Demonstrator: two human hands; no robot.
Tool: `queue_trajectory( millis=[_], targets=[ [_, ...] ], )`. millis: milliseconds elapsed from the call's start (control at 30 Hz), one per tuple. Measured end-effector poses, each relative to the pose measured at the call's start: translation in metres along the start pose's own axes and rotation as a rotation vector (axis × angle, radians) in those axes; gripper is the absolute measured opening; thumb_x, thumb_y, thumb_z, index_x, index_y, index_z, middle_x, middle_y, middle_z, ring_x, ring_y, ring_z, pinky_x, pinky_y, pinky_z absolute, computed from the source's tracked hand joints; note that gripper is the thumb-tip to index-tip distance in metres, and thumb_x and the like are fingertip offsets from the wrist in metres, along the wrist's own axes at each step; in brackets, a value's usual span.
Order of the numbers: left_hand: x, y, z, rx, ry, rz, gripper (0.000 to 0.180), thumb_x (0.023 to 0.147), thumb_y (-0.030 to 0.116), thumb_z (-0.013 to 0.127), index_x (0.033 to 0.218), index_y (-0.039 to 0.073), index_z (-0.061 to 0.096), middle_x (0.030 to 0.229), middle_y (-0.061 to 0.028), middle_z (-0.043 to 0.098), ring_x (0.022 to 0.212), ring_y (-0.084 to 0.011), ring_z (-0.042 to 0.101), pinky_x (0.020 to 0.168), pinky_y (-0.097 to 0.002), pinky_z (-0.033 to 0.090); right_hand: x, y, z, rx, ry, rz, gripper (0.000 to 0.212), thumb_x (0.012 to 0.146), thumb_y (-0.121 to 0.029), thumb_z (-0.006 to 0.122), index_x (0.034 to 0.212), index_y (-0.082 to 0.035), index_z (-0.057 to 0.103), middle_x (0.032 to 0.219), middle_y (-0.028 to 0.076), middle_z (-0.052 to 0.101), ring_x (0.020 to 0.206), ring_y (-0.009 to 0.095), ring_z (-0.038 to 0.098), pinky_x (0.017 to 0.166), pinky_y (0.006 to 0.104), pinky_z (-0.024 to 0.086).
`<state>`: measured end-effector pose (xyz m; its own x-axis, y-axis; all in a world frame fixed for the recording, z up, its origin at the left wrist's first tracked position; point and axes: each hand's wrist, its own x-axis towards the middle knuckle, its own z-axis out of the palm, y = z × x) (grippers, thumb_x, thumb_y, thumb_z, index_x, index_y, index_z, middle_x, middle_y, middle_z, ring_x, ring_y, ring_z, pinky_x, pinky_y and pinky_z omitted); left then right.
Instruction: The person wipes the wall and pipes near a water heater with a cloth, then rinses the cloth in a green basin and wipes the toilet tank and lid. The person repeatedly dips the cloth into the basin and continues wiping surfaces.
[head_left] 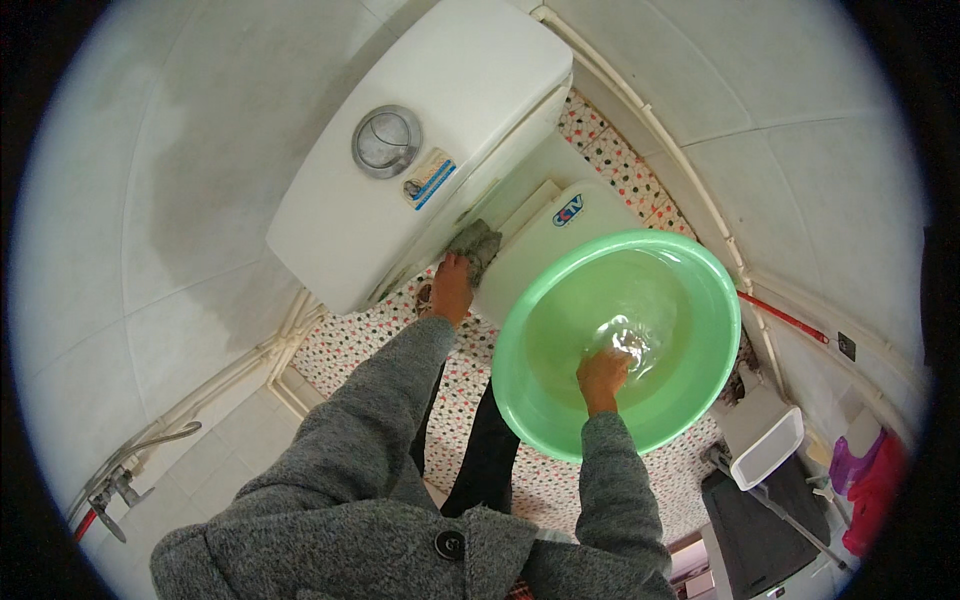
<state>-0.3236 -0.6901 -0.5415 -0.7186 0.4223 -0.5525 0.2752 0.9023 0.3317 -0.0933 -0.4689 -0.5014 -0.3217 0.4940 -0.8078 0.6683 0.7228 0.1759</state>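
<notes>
Head view: The left hand's (453, 290) grip is closed on a crumpled grey cloth (480, 245) beside the toilet tank (450, 80), near the lid (545, 235). The cloth sticks out ahead of the fingers, up and rightward, with no clear long axis; its near end is hidden by the hand. The right hand (603, 376) dips into a green basin (514, 345) of water; glare blurs its fingertips, so its grip cannot be told.

Lettered sticker (568, 211) on toilet lid (535, 245); label (429, 179) on cistern (480, 85).
</notes>
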Motion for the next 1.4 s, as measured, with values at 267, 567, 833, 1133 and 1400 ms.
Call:
queue_trajectory(
  millis=[267, 567, 833, 1133, 1400],
  targets=[
    [0.031, 0.019, -0.011, -0.247, 0.250, 0.069, 0.037, 0.077, 0.003, 0.063, 0.114, 0.000, 0.057, 0.120, -0.0235, 0.053, 0.114, -0.0411, 0.050, 0.092, -0.0473, 0.045, -0.016, -0.009, -0.018, 0.178, 0.142, 0.056, 0.100, 0.086, -0.042, 0.063, 0.148, 0.008, 0.004, 0.153, 0.032, 0.008, 0.139, 0.047, 0.019, 0.112, 0.0476, 0.028],
    [0.148, 0.136, -0.056, -0.474, 0.297, 0.535, 0.035, 0.083, 0.006, 0.059, 0.118, 0.002, 0.056, 0.108, -0.0202, 0.060, 0.104, -0.0363, 0.056, 0.091, -0.0422, 0.045, -0.019, -0.010, -0.020, 0.143, 0.162, 0.051, 0.098, 0.085, -0.039, 0.064, 0.148, 0.007, 0.005, 0.153, 0.032, 0.007, 0.139, 0.045, 0.020, 0.109, 0.0456, 0.034],
    [0.142, 0.121, -0.036, 0.073, 0.135, 0.380, 0.033, 0.086, 0.006, 0.052, 0.119, 0.004, 0.055, 0.123, -0.0168, 0.050, 0.112, -0.0355, 0.050, 0.092, -0.0442, 0.046, -0.018, -0.005, -0.011, 0.168, 0.128, 0.055, 0.098, 0.086, -0.046, 0.062, 0.150, 0.003, 0.005, 0.154, 0.030, 0.005, 0.139, 0.044, 0.021, 0.109, 0.0465, 0.034],
    [0.029, 0.030, 0.005, 0.096, 0.386, 0.258, 0.045, 0.088, 0.002, 0.048, 0.133, 0.007, 0.048, 0.131, -0.0219, 0.045, 0.124, -0.0384, 0.043, 0.107, -0.0437, 0.035, -0.008, 0.001, 0.010, 0.089, 0.212, 0.021, 0.099, 0.086, -0.047, 0.062, 0.151, 0.001, 0.004, 0.155, 0.028, 0.006, 0.140, 0.043, 0.021, 0.106, 0.0489, 0.036],
    [0.050, 0.064, -0.009, -0.318, 0.325, 0.045, 0.036, 0.083, 0.002, 0.060, 0.118, 0.003, 0.052, 0.119, -0.0203, 0.046, 0.111, -0.0396, 0.049, 0.093, -0.0472, 0.043, -0.017, -0.003, -0.010, 0.134, 0.192, 0.070, 0.098, 0.086, -0.045, 0.063, 0.150, 0.001, 0.006, 0.155, 0.028, 0.006, 0.140, 0.042, 0.021, 0.103, 0.0494, 0.041]
  ],
)
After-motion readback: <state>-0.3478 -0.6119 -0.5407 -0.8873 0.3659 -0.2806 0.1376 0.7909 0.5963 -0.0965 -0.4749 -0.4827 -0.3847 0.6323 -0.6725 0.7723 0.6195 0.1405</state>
